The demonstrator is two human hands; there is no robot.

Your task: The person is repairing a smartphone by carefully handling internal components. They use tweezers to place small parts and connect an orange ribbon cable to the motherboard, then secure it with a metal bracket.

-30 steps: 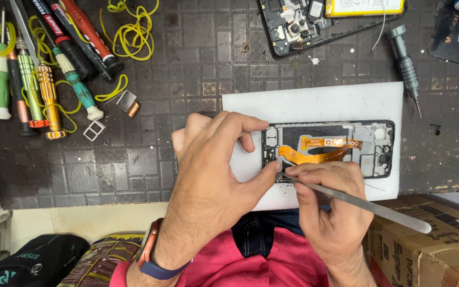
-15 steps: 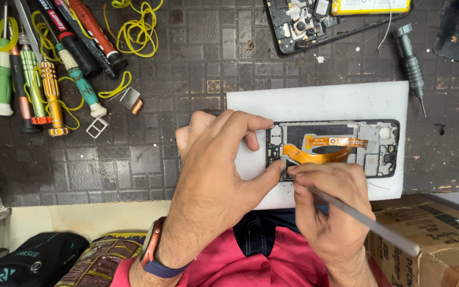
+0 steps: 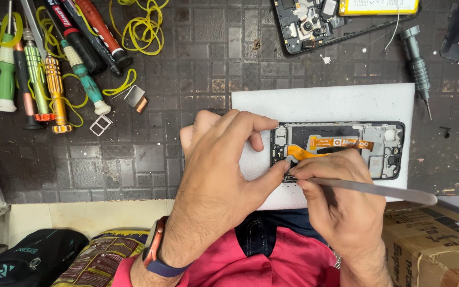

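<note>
An opened phone frame (image 3: 346, 151) with an orange flex cable (image 3: 325, 146) lies on a white foam pad (image 3: 325, 101). My left hand (image 3: 224, 170) covers the phone's left end, its thumb pressing at the lower left corner. In my right hand (image 3: 341, 202) I pinch a thin grey metal tool (image 3: 378, 190), its tip at the same lower left corner, the handle pointing right.
Several screwdrivers (image 3: 43, 69) and yellow rubber bands (image 3: 144, 26) lie at top left on the dark mat. A second opened phone (image 3: 314, 21) sits at top middle, a grey screwdriver (image 3: 418, 69) to its right. A cardboard box (image 3: 442, 244) stands at bottom right.
Both hands stay at the phone's lower left corner; the tool's handle has dropped slightly toward level. The view has shifted a little.
</note>
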